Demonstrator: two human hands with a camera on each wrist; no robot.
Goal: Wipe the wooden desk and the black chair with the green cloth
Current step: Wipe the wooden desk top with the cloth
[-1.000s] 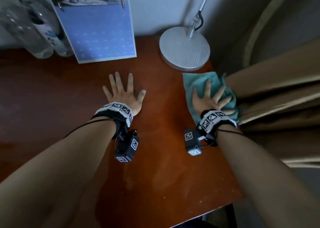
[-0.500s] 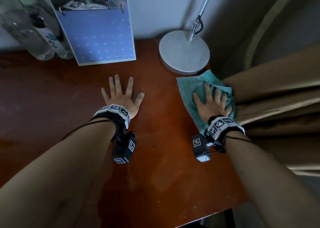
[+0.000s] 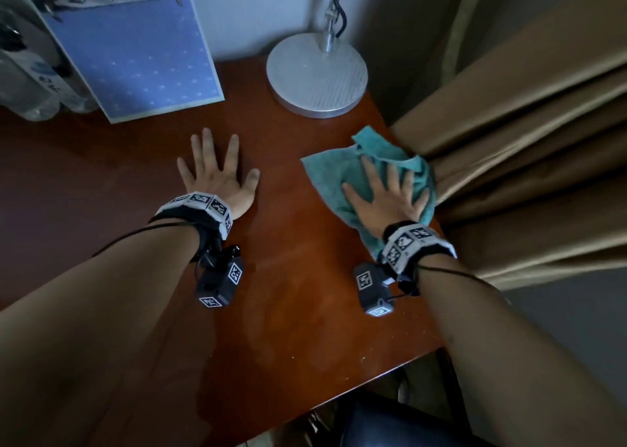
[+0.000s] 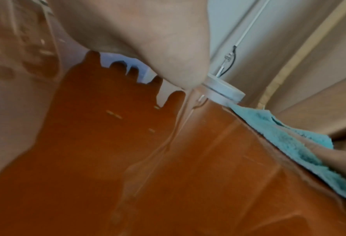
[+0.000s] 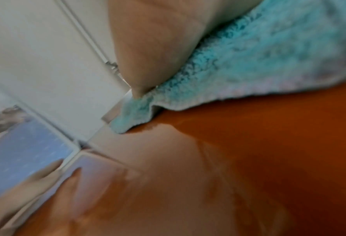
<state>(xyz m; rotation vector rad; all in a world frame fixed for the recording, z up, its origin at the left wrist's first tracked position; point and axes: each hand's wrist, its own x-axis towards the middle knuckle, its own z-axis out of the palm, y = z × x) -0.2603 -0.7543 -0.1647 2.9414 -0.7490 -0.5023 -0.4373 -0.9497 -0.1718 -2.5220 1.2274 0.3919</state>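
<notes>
Green cloth point(image 3: 325, 175), reddish-brown desk point(image 3: 305, 277)

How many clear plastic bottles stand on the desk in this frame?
2, as far as shows: both in the far-left corner of the wooden desk, one plain bottle at the frame edge, one labelled bottle beside the calendar. More may be hidden off-frame.

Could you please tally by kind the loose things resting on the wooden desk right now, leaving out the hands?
Clear bottles: 2, at the back left corner
Blue calendar: 1
Lamp base: 1
Green cloth: 1, under the right hand
Total: 5
</notes>
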